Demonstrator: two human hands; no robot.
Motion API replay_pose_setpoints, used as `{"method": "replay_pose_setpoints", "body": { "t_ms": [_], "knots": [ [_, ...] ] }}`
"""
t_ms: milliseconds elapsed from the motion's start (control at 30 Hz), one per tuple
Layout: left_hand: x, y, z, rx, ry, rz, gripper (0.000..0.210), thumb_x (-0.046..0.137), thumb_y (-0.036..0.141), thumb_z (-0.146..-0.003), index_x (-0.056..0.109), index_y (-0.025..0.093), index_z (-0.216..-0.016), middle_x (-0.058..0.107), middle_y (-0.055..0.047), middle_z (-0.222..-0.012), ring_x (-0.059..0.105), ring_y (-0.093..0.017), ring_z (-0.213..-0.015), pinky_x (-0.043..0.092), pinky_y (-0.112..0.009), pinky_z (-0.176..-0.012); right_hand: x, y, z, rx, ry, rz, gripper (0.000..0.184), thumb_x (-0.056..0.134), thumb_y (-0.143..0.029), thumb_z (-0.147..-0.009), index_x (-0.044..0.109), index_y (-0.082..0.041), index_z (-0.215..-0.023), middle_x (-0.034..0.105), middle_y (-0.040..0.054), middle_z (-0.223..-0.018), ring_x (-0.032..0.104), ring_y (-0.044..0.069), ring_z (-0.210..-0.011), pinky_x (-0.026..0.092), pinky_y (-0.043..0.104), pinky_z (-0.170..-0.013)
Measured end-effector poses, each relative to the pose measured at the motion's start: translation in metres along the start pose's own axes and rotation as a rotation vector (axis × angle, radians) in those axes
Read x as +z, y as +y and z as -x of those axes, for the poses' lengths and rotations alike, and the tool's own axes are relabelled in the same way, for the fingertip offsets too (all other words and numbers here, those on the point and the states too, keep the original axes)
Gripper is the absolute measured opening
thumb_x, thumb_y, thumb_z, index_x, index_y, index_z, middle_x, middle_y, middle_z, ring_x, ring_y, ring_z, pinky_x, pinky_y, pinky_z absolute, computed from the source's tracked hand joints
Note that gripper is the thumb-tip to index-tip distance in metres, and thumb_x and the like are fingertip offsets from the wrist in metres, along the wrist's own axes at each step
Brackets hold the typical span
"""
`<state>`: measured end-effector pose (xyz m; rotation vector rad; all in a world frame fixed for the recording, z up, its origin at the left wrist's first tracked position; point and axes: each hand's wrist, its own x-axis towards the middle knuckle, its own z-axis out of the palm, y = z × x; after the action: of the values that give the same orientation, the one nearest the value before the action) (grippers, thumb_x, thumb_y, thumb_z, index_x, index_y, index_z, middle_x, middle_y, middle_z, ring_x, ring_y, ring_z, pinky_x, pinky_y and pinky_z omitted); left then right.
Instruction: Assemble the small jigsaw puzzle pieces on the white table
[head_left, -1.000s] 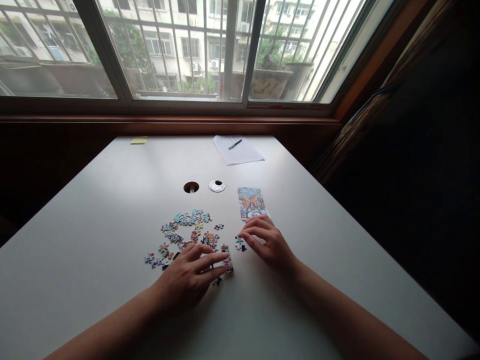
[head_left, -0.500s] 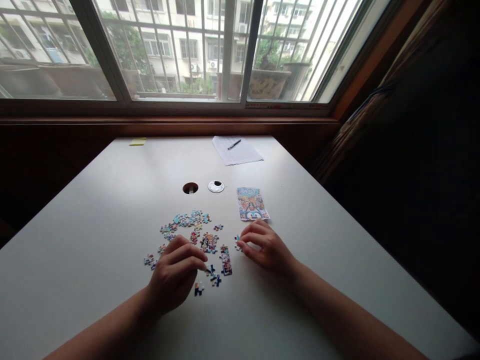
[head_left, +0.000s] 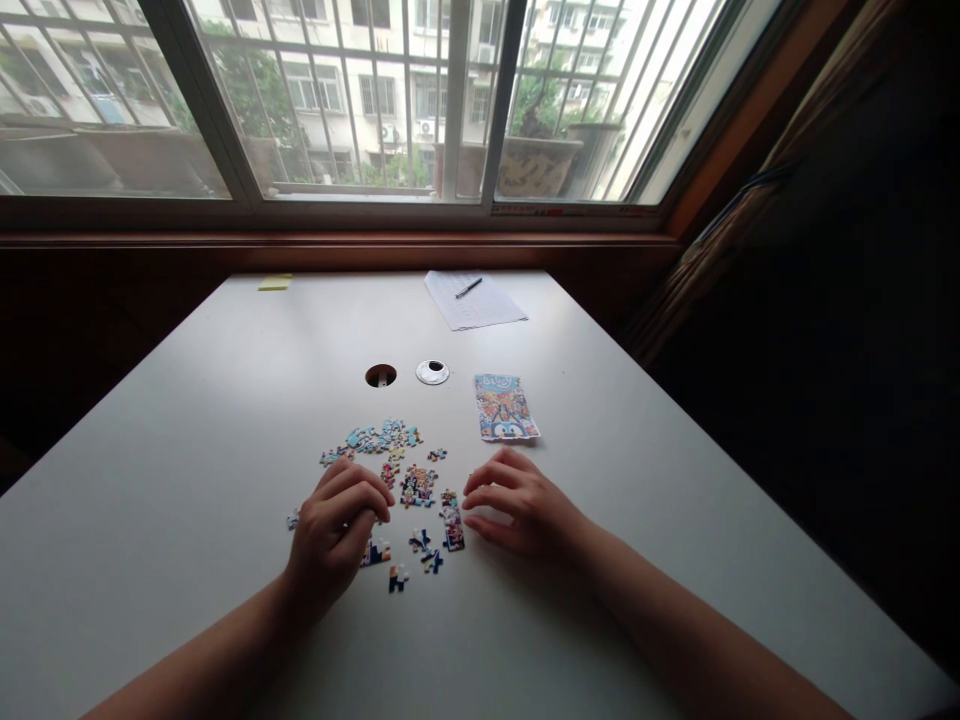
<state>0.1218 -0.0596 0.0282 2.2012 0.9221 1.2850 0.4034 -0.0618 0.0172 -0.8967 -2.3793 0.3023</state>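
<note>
Above the left part of the puzzle pieces is my left hand (head_left: pixel 330 535), its fingers curled and the thumb close to the index finger. Whatever may be between those fingertips is hidden. My right hand (head_left: pixel 525 505) has its fingers apart, with the fingertips just right of a joined strip of jigsaw pieces (head_left: pixel 452 522). A joined block of pieces (head_left: pixel 418 487) lies between the hands. Nearer to me are dark blue and white pieces (head_left: pixel 426 550) and a small piece group (head_left: pixel 398 578). Light blue pieces (head_left: pixel 382 436) form a cluster farther back.
A colourful picture sheet (head_left: pixel 505 408) lies beyond my right hand. Farther back on the white table (head_left: pixel 637 480) are a round hole (head_left: pixel 381 376), its metal cover (head_left: pixel 433 373), papers (head_left: pixel 487 312) with a pen (head_left: pixel 469 288), and yellow sticky notes (head_left: pixel 275 283).
My left hand has drawn back left and its fingers have curled in, uncovering dark pieces below it. My right hand has shifted slightly left toward the strip, its fingers opening from a pinch.
</note>
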Motion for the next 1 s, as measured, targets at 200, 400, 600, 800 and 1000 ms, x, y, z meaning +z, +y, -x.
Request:
{"method": "replay_pose_setpoints", "body": {
  "t_ms": [200, 400, 600, 800, 1000],
  "knots": [
    [0.007, -0.002, 0.0, 0.038, -0.084, -0.201, 0.024, 0.05, 0.006, -0.089, 0.066, 0.02, -0.078, 0.071, -0.002, -0.088, 0.052, -0.02, -0.089, 0.043, -0.038, -0.082, 0.002, -0.006, -0.001, 0.005, -0.035, 0.037, 0.028, 0.072, -0.047, -0.087, 0.069, -0.025, -0.105, 0.071, 0.0058, -0.106, 0.056, 0.023, -0.095, 0.048, 0.04, -0.087],
    [0.013, -0.002, 0.006, 0.12, -0.233, -0.467, 0.029, 0.057, 0.01, -0.085, 0.071, 0.025, -0.105, 0.072, 0.0, -0.115, 0.052, -0.027, -0.112, 0.04, -0.047, -0.098, 0.002, -0.01, -0.001, 0.023, -0.09, 0.071, 0.036, 0.074, -0.05, -0.084, 0.067, -0.025, -0.109, 0.068, 0.0076, -0.114, 0.054, 0.024, -0.1, 0.047, 0.042, -0.092],
    [0.015, -0.004, 0.008, 0.175, -0.301, -0.579, 0.031, 0.06, 0.017, -0.089, 0.068, 0.027, -0.117, 0.066, 0.0, -0.131, 0.046, -0.033, -0.129, 0.036, -0.052, -0.103, 0.004, -0.008, 0.0, 0.04, -0.114, 0.069, 0.035, 0.074, -0.048, -0.084, 0.067, -0.025, -0.109, 0.067, 0.0072, -0.116, 0.054, 0.025, -0.102, 0.047, 0.042, -0.093],
    [0.017, -0.006, 0.01, 0.216, -0.348, -0.582, 0.032, 0.058, 0.019, -0.093, 0.065, 0.025, -0.123, 0.068, 0.0, -0.127, 0.047, -0.031, -0.127, 0.041, -0.05, -0.101, 0.007, -0.008, 0.001, 0.053, -0.116, 0.064, 0.036, 0.073, -0.048, -0.085, 0.066, -0.024, -0.111, 0.067, 0.0071, -0.116, 0.053, 0.025, -0.104, 0.045, 0.043, -0.095],
    [0.018, -0.008, 0.011, 0.213, -0.387, -0.546, 0.033, 0.057, 0.017, -0.093, 0.065, 0.022, -0.124, 0.068, -0.004, -0.126, 0.051, -0.028, -0.122, 0.046, -0.048, -0.104, 0.009, -0.01, 0.0, 0.087, -0.129, 0.049, 0.037, 0.075, -0.046, -0.084, 0.065, -0.023, -0.111, 0.066, 0.008, -0.117, 0.052, 0.026, -0.106, 0.045, 0.043, -0.095]
  ]
}}
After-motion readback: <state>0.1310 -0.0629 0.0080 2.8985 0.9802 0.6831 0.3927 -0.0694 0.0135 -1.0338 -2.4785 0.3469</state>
